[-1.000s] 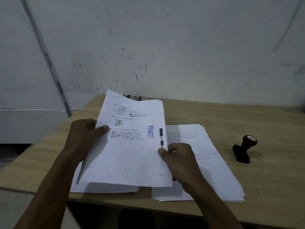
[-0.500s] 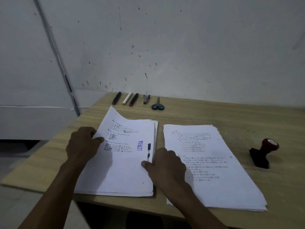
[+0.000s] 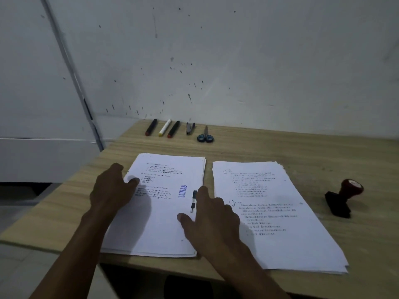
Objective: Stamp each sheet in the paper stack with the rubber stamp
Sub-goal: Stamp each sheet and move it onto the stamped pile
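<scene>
fingers [image 3: 135, 181] flat | both hands on stamped pile [image 3: 164, 212] | rubber stamp [image 3: 343, 199] apart

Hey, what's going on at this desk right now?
A person is stamping papers. Both hands, left and right, lie flat on the left pile, whose top sheet bears a blue stamp mark. The right pile shows no mark on its top sheet. The rubber stamp lies on the desk to the right, with nobody holding it.
</scene>
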{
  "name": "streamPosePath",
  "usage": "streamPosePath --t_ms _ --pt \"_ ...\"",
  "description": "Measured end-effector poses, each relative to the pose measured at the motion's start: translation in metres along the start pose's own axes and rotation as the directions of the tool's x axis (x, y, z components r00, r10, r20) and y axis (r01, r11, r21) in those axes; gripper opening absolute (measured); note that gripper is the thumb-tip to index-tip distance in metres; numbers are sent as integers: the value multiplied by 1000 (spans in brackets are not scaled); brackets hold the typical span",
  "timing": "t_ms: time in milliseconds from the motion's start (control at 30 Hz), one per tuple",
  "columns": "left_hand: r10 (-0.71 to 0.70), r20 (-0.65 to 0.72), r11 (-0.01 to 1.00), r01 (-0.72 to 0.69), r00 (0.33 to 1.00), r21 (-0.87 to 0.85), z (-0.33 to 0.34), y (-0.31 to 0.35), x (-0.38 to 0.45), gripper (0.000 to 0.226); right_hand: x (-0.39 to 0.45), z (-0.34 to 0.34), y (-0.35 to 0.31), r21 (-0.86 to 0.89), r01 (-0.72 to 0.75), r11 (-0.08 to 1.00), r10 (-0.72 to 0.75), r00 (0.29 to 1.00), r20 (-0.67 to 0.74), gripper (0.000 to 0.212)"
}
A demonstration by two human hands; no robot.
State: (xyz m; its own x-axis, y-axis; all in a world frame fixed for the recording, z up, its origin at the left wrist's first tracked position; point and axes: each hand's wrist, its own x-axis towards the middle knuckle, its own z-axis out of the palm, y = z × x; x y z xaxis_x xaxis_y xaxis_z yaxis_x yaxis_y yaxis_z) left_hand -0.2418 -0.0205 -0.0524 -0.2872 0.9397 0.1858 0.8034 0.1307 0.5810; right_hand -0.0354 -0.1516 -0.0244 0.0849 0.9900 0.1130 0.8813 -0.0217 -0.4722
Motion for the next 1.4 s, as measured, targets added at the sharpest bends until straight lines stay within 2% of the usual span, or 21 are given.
streamPosePath --t_ms 67,133,267,367,500,567,667,833,900,1000,1100,1200,1300,1400 --pt "48 -47 999 -47 998 24 2 4 -3 58 0 -7 5 51 7 999 -7 1000 -16 46" --pt "119 -127 992 -124 985 -29 6 13 -9 52 2 -13 13 101 37 994 -31 998 -58 41" --pt "334 -299 890 -404 894 -213 15 48 -36 36 7 -23 40 196 88 977 -55 985 -166 31" --pt "487 -293 764 -564 823 -313 22 80 -60 32 8 -35 68 210 103 972 -39 957 -286 22" --pt "629 -218 648 -658 746 -383 42 115 -85 28 7 -57 115 134 79 988 -10 891 -453 15" --pt "667 -184 610 -672 722 -420 57 133 -97 26 3 -72 141 81 29 996 19 846 -534 14" --pt "704 -140 581 -678 696 -450 74 156 -111 22 -3 -90 176 27 -146 989 130 761 -636 21" --pt "737 -113 548 -687 667 -477 95 181 -127 20 -11 -114 214 134 -368 920 351 624 -698 49" --pt "741 -99 551 -685 664 -477 101 187 -130 17 -10 -121 224 153 -428 891 416 632 -653 63" --pt "744 -89 558 -688 663 -463 107 193 -130 16 -6 -127 234 142 -486 862 482 703 -523 74" --pt "738 -89 565 -685 669 -461 111 194 -129 16 -3 -130 237 153 -472 868 486 747 -454 56" --pt "732 -86 574 -679 676 -459 114 190 -126 16 0 -130 235 168 -457 874 481 759 -439 36" --pt "722 -75 585 -665 688 -464 116 187 -124 16 -1 -131 229 174 -422 890 452 763 -461 35" --pt "700 -51 627 -648 712 -433 120 187 -122 18 -3 -133 218 225 -303 926 377 788 -487 28"
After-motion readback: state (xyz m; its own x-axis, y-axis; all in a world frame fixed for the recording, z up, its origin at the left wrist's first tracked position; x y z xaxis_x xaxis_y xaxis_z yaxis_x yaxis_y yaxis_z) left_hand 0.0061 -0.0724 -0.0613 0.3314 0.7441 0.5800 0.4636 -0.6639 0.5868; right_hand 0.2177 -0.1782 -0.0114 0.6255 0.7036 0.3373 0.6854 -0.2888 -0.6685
